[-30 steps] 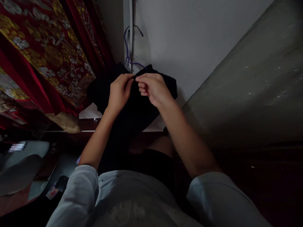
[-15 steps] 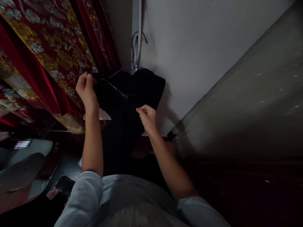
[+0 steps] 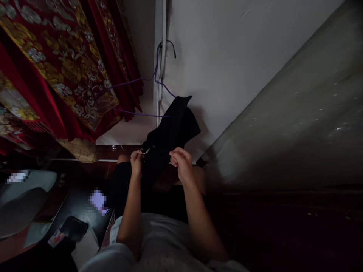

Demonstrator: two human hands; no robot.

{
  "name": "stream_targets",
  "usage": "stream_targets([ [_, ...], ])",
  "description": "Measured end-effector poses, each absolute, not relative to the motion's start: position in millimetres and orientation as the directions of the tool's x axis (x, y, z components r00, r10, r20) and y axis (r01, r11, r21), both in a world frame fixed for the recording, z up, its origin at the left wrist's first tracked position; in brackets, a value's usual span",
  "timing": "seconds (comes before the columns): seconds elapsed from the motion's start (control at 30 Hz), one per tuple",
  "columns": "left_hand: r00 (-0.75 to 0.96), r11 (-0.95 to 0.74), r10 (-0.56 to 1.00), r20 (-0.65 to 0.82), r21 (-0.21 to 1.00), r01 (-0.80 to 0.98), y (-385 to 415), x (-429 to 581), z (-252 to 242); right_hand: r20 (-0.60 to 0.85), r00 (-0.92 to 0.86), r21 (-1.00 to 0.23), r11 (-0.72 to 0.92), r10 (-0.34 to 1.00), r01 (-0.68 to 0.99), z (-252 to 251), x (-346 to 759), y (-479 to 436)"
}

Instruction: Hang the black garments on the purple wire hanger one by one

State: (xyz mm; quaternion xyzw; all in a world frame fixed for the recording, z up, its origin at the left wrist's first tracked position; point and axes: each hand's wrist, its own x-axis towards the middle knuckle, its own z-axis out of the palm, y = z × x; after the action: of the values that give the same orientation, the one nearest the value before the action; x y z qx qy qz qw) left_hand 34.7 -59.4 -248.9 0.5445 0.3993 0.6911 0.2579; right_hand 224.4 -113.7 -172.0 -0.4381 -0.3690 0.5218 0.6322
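Observation:
A black garment (image 3: 172, 126) hangs by one side from a purple wire hanger (image 3: 159, 77), and the hanger's left arm is bare. My left hand (image 3: 136, 160) is closed in a pinch on the garment's lower left edge, where a thin pale strip shows. Level with it, my right hand (image 3: 181, 160) has its fingers pressed together on the dark cloth at the right. The folds between both hands are too dark to make out in detail.
The hanger hooks onto a pale vertical pipe (image 3: 163, 49) along the white wall. Red curtains with gold and silver decoration (image 3: 76, 71) hang at the left. A grey sheeted surface (image 3: 289, 124) slants on the right. Lower left, a black table (image 3: 82, 204) bears a dark phone-like object (image 3: 74, 228).
My left hand has come down and right, closer to my right hand. The garment's left side has slid off the hanger. My right hand is slightly lower.

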Motion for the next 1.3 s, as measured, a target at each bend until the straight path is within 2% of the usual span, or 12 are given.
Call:
stream_targets([
  [0.13,-0.226,-0.441,0.88,0.417,0.895,-0.068,-65.8,40.1,-212.6,0.209,0.315,-0.97,0.236,0.926,-0.052,-175.5,235.2,-110.9],
  [0.23,-0.089,-0.345,0.938,0.335,0.929,-0.137,-84.9,49.8,-173.7,0.369,0.17,-0.929,0.356,0.914,0.101,-179.5,228.9,-112.9],
  [0.33,0.088,-0.392,0.915,0.395,0.919,-0.05,-105.3,65.9,-142.1,0.347,-0.062,-0.936,0.349,0.936,0.038,-184.4,213.9,-115.0],
  [0.43,0.13,-0.537,0.842,0.524,0.835,0.119,-108.2,74.1,-128.1,0.286,-0.041,-0.956,0.282,0.957,-0.083,-184.3,204.2,-110.5],
  [0.5,0.163,-0.557,0.83,0.534,0.812,0.175,-101.4,71.2,-130.1,0.253,-0.002,-0.959,0.251,0.967,-0.133,-178.2,205.5,-103.3],
  [0.57,0.299,-0.485,0.858,0.418,0.851,0.203,-93.3,62.7,-139.7,0.271,-0.011,-0.955,0.268,0.962,-0.131,-166.5,212.1,-93.9],
  [0.63,0.5,-0.373,0.844,0.195,0.883,0.286,-87.7,50.8,-153.4,0.362,0.015,-0.929,0.362,0.932,-0.083,-150.2,221.7,-83.5],
  [0.73,0.654,-0.348,0.754,-0.062,0.806,0.478,-82.3,30.5,-169.9,0.563,0.078,-0.826,0.557,0.822,0.087,-122.9,235.9,-64.4],
  [0.87,0.662,-0.43,0.74,-0.12,0.672,0.603,-71.7,7.4,-166.3,0.701,0.076,-0.707,0.678,0.709,0.202,-100.3,243.7,-22.8],
  [1.0,0.656,-0.408,0.699,-0.285,0.594,0.693,-61.3,-4.7,-150.7,0.651,0.249,-0.759,0.617,0.717,0.208,-105.4,238.5,33.8],
  [1.1,0.585,-0.389,0.704,-0.403,0.471,0.792,-56.2,-14.3,-142.0,0.569,0.249,-0.822,0.535,0.783,0.197,-117.7,238.9,65.7],
  [1.3,0.423,-0.339,0.856,-0.296,0.297,0.893,-44.0,-51.5,-104.9,0.412,0.183,-0.869,0.325,0.893,0.373,-117.6,271.7,76.3],
])
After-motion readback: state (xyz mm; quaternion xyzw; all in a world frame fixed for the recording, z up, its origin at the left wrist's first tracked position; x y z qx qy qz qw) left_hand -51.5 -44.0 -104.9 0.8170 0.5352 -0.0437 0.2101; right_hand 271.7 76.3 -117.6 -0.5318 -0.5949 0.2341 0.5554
